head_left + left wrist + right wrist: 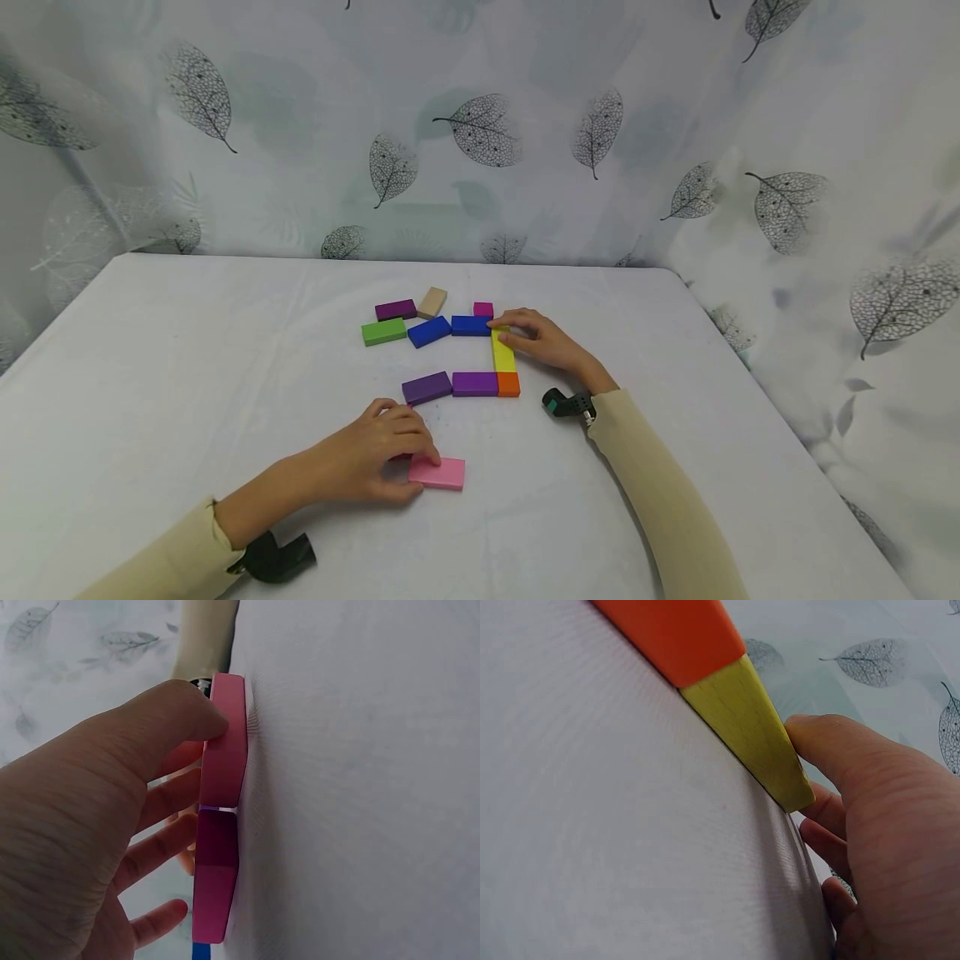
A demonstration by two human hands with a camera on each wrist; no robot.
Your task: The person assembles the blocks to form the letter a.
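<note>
My left hand [390, 454] pinches a pink block [442, 473] near the front of the layout, thumb on its near side. A magenta block [214, 889] meets the pink one end to end in the left wrist view; the hand mostly hides it from the head view. My right hand [551, 340] has thumb and index finger about the far end of a yellow block [503, 354], the index tip by the blue block [470, 326]. An orange block [508, 384] abuts the yellow block's near end, with a purple block [475, 384] left of it.
A second purple block [427, 388] lies angled further left. Behind are another blue block [430, 332], a green block [383, 332], a dark purple block [395, 310], a tan block [432, 302] and a small magenta block [483, 309]. Everything lies on a white tablecloth [225, 358].
</note>
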